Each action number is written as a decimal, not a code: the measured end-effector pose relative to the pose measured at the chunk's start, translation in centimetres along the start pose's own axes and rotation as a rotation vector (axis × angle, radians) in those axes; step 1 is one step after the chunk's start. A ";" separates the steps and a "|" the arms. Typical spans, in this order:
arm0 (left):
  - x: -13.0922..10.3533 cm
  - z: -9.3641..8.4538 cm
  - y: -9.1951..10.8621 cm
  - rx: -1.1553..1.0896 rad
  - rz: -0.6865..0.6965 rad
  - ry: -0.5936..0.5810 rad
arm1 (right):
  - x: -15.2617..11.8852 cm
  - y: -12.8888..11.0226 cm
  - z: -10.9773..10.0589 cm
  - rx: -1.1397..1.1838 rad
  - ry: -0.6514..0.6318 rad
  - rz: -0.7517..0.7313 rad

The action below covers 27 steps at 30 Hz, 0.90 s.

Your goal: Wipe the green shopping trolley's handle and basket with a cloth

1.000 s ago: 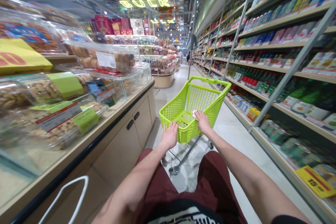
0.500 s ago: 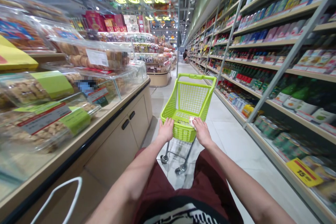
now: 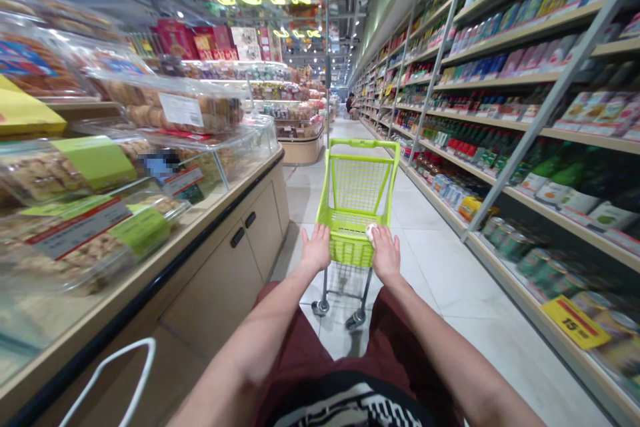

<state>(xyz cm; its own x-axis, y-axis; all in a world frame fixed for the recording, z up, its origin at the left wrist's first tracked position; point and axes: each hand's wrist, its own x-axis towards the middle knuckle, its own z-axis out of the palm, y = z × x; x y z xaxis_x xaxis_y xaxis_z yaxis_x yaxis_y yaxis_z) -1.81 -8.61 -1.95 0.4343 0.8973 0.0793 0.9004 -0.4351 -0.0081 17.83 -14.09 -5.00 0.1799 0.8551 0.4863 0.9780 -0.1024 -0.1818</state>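
Note:
A small lime-green plastic shopping cart (image 3: 354, 251) stands on wheels in front of my knees, its grid basket showing nothing large inside. At the basket's near left corner is my left hand (image 3: 315, 248), palm down with fingers stretched out, against or just beside the rim; contact is hard to tell. My right hand (image 3: 387, 255) lies at the near right corner, with a crumpled white tissue or cloth (image 3: 371, 231) under its fingers at the rim. Part of that white piece is hidden by the hand.
A counter (image 3: 235, 210) with clear boxes of baked goods (image 3: 175, 103) runs along my left. Shelves (image 3: 505, 113) of bottles and cans line the right, with a yellow price tag (image 3: 575, 320) low down. Pale tiles cover the aisle floor (image 3: 425, 253). A person (image 3: 349, 102) is far ahead.
The cart has swung to point more straight down the aisle, its far end moving left and its near end slightly right. Both hands stay at its near corners.

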 end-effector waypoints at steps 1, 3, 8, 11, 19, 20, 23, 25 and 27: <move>-0.1 0.0 0.3 -0.005 -0.002 -0.002 | 0.2 -0.7 0.2 0.005 0.004 0.023; -0.3 0.0 1.0 -0.016 -0.002 -0.010 | 0.5 -2.9 0.6 0.034 -0.010 0.005; -0.9 0.0 1.6 -0.048 0.022 -0.007 | 0.4 -7.8 1.3 0.125 -0.074 -0.173; -1.1 0.3 1.0 -0.051 0.023 0.021 | 0.3 -6.6 1.1 0.115 -0.101 -0.202; -0.7 1.7 -0.8 -0.140 -0.141 -0.061 | 0.3 -4.9 0.7 0.083 -0.080 -0.102; -0.7 1.7 -1.1 -0.137 -0.152 -0.074 | 0.3 -5.8 0.9 0.100 -0.083 -0.127; -0.9 1.6 -1.5 -0.116 -0.160 -0.084 | 0.2 -8.3 1.4 0.138 -0.092 -0.215; -0.9 1.3 -1.5 -0.096 -0.143 -0.062 | 0.2 -8.6 1.3 0.134 -0.098 -0.263; -0.8 0.8 -1.2 -0.083 -0.115 -0.024 | 0.1 -7.3 1.1 0.103 -0.100 -0.282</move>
<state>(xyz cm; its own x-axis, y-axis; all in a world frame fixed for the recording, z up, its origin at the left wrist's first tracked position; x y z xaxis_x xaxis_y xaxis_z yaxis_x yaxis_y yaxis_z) -3.22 -8.71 -2.84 0.3295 0.9428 0.0510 0.9394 -0.3328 0.0825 10.59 -12.70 -4.52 -0.1127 0.8889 0.4441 0.9711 0.1932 -0.1402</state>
